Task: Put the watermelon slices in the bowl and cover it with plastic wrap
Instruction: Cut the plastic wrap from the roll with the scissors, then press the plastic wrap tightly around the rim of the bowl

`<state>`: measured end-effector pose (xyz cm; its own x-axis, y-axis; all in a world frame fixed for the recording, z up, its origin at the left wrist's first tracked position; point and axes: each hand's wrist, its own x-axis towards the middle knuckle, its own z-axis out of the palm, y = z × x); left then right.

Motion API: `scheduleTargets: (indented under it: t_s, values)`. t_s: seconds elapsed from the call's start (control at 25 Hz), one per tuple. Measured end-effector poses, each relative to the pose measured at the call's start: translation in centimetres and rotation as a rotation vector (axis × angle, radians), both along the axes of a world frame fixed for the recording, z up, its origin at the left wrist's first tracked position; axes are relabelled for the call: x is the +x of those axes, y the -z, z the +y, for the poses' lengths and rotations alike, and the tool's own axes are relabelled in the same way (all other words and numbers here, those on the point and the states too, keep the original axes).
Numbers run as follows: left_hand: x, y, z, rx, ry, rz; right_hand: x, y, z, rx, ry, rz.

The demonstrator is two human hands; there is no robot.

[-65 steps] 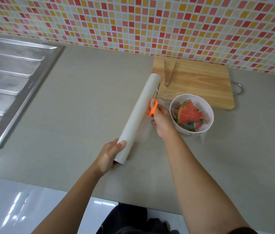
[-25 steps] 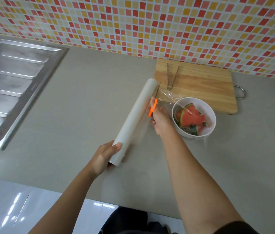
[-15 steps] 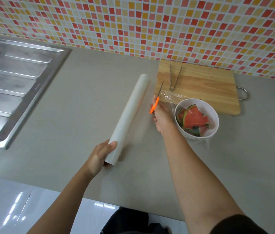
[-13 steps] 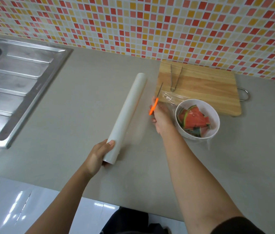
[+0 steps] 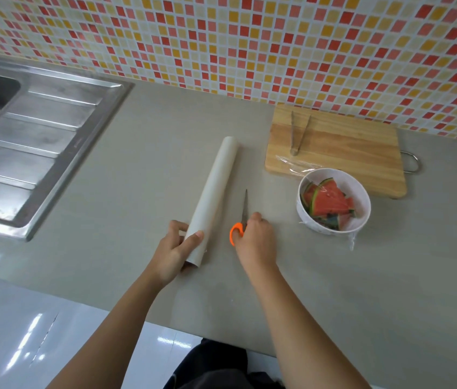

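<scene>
Left hand (image 5: 172, 249) grip wraps the plastic wrap roll (image 5: 214, 192), right hand (image 5: 254, 240) grips scissors (image 5: 240, 220); park both, then press film tight around the bowl (image 5: 362, 217) rim.

The watermelon slices (image 5: 330, 203), red with green rind, are lying piled inside the white bowl (image 5: 362, 197), which is standing upright on the counter just in front of the board. Clear plastic wrap (image 5: 303, 167) is lying loosely over the bowl, with wrinkled edges hanging out at both sides.

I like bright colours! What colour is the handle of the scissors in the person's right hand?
Bright orange handle on the metal-bladed scissors, seen best in the head view.
</scene>
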<state>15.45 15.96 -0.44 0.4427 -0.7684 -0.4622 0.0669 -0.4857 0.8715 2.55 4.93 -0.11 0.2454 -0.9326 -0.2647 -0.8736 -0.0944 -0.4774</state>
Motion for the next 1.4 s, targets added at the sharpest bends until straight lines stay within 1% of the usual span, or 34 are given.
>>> scheduleTargets:
  t_s: [0.12, 0.24, 0.36, 0.44, 0.48, 0.52, 0.6, 0.64, 0.68, 0.76, 0.8, 0.84, 0.88, 0.92, 1.0, 1.04, 1.08, 1.12, 1.16, 1.2, 1.28, 1.4]
  values:
    - [0.6, 0.2, 0.5, 0.099, 0.106, -0.244, 0.3, -0.1, 0.8, 0.001, -0.012, 0.011]
    - [0.8, 0.7, 0.7, 0.102, 0.192, -0.47, 0.3, 0.1, 0.9, 0.016, -0.005, 0.045]
    - [0.5, 1.2, 0.5, 0.142, 0.225, -0.671, 0.1, 0.1, 1.1, 0.043, -0.021, 0.048]
    - [0.3, 1.4, 0.5, 0.209, 0.244, -0.834, -0.2, -0.1, 1.2, 0.034, -0.018, 0.0]
    - [0.2, 1.4, 0.6, 0.235, 0.255, -0.888, -0.6, -0.5, 1.1, 0.015, -0.011, -0.039]
    - [0.2, 1.2, 0.8, 0.265, 0.268, -0.907, -1.1, -1.1, 0.8, -0.019, 0.002, -0.09]
    - [0.2, 0.4, 0.8, 0.32, 0.276, -0.907, -2.8, -2.7, -0.4, -0.149, 0.058, -0.261]
    - [0.2, -0.2, 0.8, 0.313, 0.25, -0.94, -4.1, -3.6, -1.4, -0.252, 0.089, -0.356]
    - [-0.1, -0.9, 0.6, 0.244, 0.199, -1.007, -5.8, -4.6, -2.7, -0.362, 0.118, -0.432]
    - [-1.4, -2.2, -0.4, -0.051, 0.106, -1.114, -9.5, -6.0, -5.9, -0.499, 0.218, -0.527]
    - [-2.5, -2.6, -1.6, -0.192, 0.088, -1.1, -11.4, -6.3, -7.8, -0.52, 0.29, -0.537]
    - [-3.7, -2.7, -2.9, -0.281, 0.1, -1.003, -13.2, -6.2, -9.5, -0.519, 0.352, -0.519]
    - [-5.2, -2.8, -4.5, -0.304, 0.113, -0.848, -14.7, -5.9, -11.1, -0.483, 0.399, -0.496]
    - [-7.1, -2.8, -6.3, -0.268, 0.094, -0.629, -16.0, -5.5, -12.6, -0.418, 0.432, -0.491]
    - [-10.4, -2.1, -10.2, -0.121, -0.037, -0.103, -17.7, -3.8, -15.2, -0.21, 0.446, -0.45]
    - [-11.8, -1.5, -11.7, -0.027, -0.08, 0.052, -18.0, -3.0, -16.1, -0.093, 0.414, -0.432]
    - [-13.1, -0.8, -12.9, 0.036, -0.091, 0.145, -18.0, -2.4, -16.7, 0.027, 0.356, -0.455]
    - [-14.2, -0.4, -13.6, 0.058, -0.101, 0.226, -17.9, -1.9, -16.9, 0.156, 0.315, -0.524]
    - [-15.0, 0.0, -14.1, 0.042, -0.123, 0.312, -17.9, -1.3, -17.1, 0.272, 0.302, -0.608]
    - [-15.3, 0.2, -14.4, 0.01, -0.15, 0.381, -18.0, -0.8, -17.0, 0.335, 0.3, -0.662]
    - [-15.3, 0.8, -15.1, -0.036, -0.195, 0.43, -19.3, 0.5, -16.6, 0.396, 0.287, -0.723]
    - [-14.7, 1.1, -16.1, -0.014, -0.186, 0.433, -22.0, 2.5, -13.2, 0.519, 0.375, -0.757]
